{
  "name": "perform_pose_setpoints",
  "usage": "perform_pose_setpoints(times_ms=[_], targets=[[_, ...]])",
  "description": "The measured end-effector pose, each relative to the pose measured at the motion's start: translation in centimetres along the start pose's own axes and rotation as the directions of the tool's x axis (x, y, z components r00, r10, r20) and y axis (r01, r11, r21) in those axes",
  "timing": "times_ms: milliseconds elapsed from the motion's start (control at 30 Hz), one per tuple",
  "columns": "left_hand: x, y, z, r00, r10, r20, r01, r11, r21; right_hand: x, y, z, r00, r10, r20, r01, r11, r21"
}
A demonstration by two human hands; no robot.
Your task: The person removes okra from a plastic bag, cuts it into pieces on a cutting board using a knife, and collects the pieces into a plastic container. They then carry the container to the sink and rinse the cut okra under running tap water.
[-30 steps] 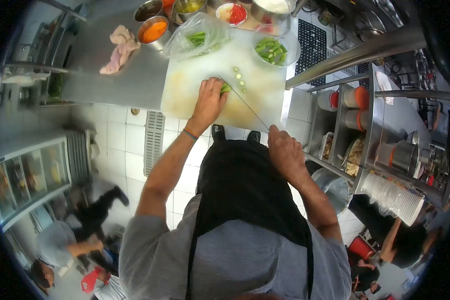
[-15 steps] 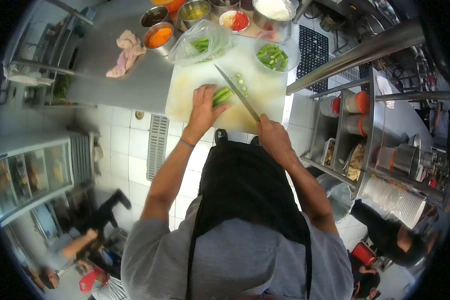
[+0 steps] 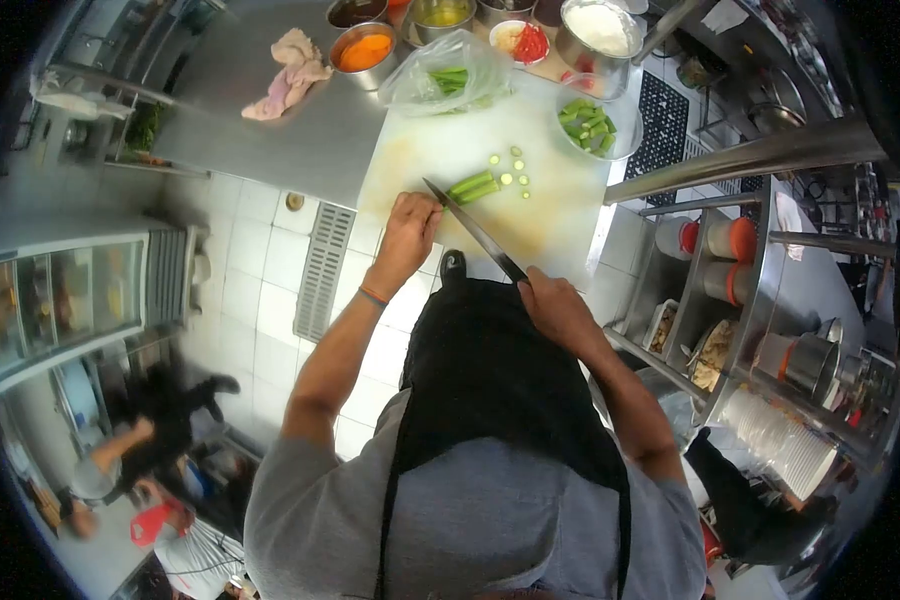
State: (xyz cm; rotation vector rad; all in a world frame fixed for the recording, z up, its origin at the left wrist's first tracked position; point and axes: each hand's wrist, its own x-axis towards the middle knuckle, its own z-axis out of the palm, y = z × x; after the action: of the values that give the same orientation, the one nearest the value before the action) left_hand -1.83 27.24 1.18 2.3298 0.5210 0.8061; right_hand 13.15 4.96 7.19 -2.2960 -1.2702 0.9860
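Green stalks (image 3: 475, 187) just beyond left fingers (image 3: 425, 206), knife (image 3: 483, 239) between, in right fingers (image 3: 542, 291)

A pale, pinkish piece of meat (image 3: 288, 76) lies on a gray metal table (image 3: 325, 145). Next to it is a metal bowl (image 3: 373, 80) with orange stuff inside. A little white bowl (image 3: 519, 43) holds something red, and a bigger one near it has white stuff (image 3: 598, 25). The white tile floor (image 3: 278, 295) has a long grate (image 3: 323, 275). On the left is a fridge (image 3: 62, 300) with glass doors, and someone wears a red cap (image 3: 150, 524). On the right, tubs (image 3: 723, 238) have orange and red lids.
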Motion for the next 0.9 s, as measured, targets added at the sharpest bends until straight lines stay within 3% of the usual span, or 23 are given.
perform_pose_setpoints(times_ms=[67, 200, 300, 400, 500, 567, 700, 800, 900], targets=[[0.1, 0.1, 0.1, 1.000, -0.013, 0.019, 0.013, 1.000, 0.020, 1.3, 0.6, 1.5, 0.994, -0.087, -0.065, 0.089, 0.995, 0.041], [0.1, 0.4, -0.2, 0.999, -0.020, 0.048, 0.018, 0.999, 0.044, 1.5, 0.1, 0.4, 0.992, -0.109, -0.069, 0.114, 0.991, 0.075], [0.8, 1.4, -0.4, 0.985, -0.139, 0.100, 0.133, 0.989, 0.057, 0.0, -0.6, -1.2, 0.998, -0.042, -0.054, 0.047, 0.993, 0.109], [2.8, 1.0, 0.3, 0.995, -0.067, 0.073, 0.066, 0.998, 0.012, 0.0, -0.1, -2.0, 0.997, 0.038, -0.062, -0.032, 0.995, 0.093], [3.5, 0.0, 0.6, 0.978, -0.070, 0.195, 0.062, 0.997, 0.049, 1.2, 0.6, -1.8, 0.997, 0.079, 0.020, -0.080, 0.996, 0.043], [3.3, 0.1, 0.5, 0.970, -0.098, 0.223, 0.094, 0.995, 0.027, 2.4, 1.8, 0.5, 0.996, -0.074, -0.049, 0.077, 0.996, 0.045], [3.6, 0.3, 0.3, 0.976, -0.048, 0.215, 0.041, 0.999, 0.036, 2.7, 1.2, 0.4, 0.997, -0.031, -0.077, 0.031, 1.000, 0.002], [3.2, -0.1, 0.6, 0.947, -0.180, 0.265, 0.171, 0.984, 0.058, 0.5, 0.5, -2.0, 0.992, -0.027, -0.122, 0.036, 0.997, 0.070], [3.5, -0.5, 0.6, 0.966, -0.099, 0.240, 0.101, 0.995, 0.005, 1.2, 1.2, -2.1, 0.995, 0.095, -0.040, -0.092, 0.993, 0.069]])
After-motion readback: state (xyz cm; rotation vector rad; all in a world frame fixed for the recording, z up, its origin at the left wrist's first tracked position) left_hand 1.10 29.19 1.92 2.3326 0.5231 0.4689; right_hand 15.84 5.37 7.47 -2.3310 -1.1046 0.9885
